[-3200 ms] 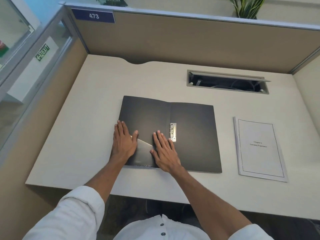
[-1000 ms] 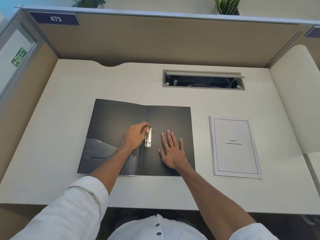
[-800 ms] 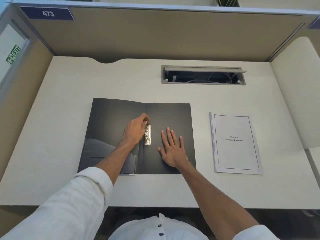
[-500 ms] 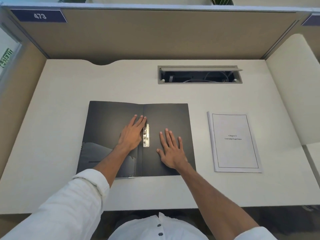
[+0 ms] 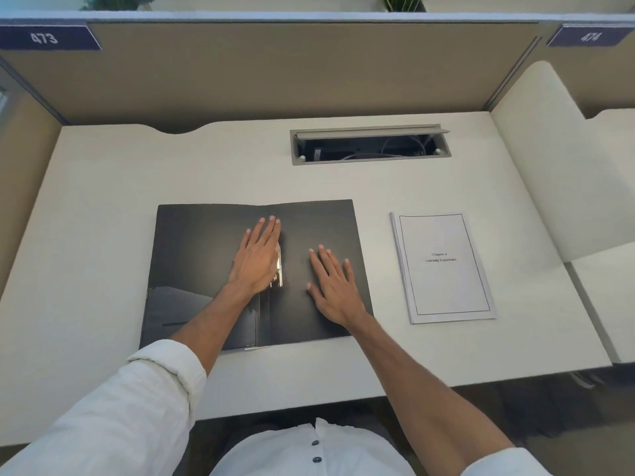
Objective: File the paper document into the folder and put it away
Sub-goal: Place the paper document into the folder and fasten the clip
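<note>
A black folder [image 5: 192,249] lies open and flat on the desk in front of me, with a pocket on its lower left flap. Its metal clip [image 5: 279,269] runs along the spine, partly under my left hand [image 5: 256,259], which lies flat with fingers stretched out along the fold. My right hand [image 5: 331,283] presses flat on the folder's right half, fingers spread. Neither hand holds anything. The white paper document [image 5: 443,266], with a printed title page, lies on the desk to the right of the folder, untouched.
The white desk [image 5: 103,187] is boxed in by tan partition walls at the back and sides. A grey cable tray [image 5: 369,144] with its lid up is sunk into the desk behind the folder. A neighbouring desk lies at the right.
My left hand has gone from pinching the metal clip to lying flat along the spine, fingers extended further up. My right hand stays flat on the right half. The document has not moved.
</note>
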`<state>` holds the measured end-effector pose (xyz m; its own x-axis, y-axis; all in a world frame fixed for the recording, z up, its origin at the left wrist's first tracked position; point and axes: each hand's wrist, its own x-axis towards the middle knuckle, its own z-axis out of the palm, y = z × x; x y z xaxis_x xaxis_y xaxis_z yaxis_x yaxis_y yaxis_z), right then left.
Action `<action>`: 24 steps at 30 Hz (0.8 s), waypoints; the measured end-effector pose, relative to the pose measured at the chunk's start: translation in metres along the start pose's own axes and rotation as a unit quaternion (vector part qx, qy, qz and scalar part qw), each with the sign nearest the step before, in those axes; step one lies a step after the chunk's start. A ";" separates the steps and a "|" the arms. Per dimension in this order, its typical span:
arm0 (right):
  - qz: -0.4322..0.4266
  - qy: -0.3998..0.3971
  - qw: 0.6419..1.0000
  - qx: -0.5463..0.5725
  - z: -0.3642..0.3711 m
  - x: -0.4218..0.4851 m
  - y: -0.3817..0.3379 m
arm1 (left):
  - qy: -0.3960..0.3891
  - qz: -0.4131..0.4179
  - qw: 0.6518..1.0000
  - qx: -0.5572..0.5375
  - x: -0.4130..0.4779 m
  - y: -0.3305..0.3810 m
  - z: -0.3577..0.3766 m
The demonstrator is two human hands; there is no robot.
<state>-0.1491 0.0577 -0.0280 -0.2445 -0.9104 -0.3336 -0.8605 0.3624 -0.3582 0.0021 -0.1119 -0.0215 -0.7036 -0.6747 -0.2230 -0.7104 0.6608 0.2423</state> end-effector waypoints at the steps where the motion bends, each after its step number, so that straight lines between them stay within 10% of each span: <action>1: 0.004 0.012 1.000 -0.004 -0.003 -0.006 0.006 | 0.004 -0.001 1.000 -0.010 0.001 0.009 0.000; 24: 0.348 0.140 0.918 0.130 -0.104 -0.089 0.260 | -0.108 0.003 0.989 -0.099 0.030 0.291 0.063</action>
<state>-0.3971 0.2123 -0.0008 -0.8314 -0.4424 -0.3364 -0.3253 0.8781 -0.3508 -0.2266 0.0809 -0.0176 -0.7106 -0.5698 -0.4128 -0.7036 0.5726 0.4207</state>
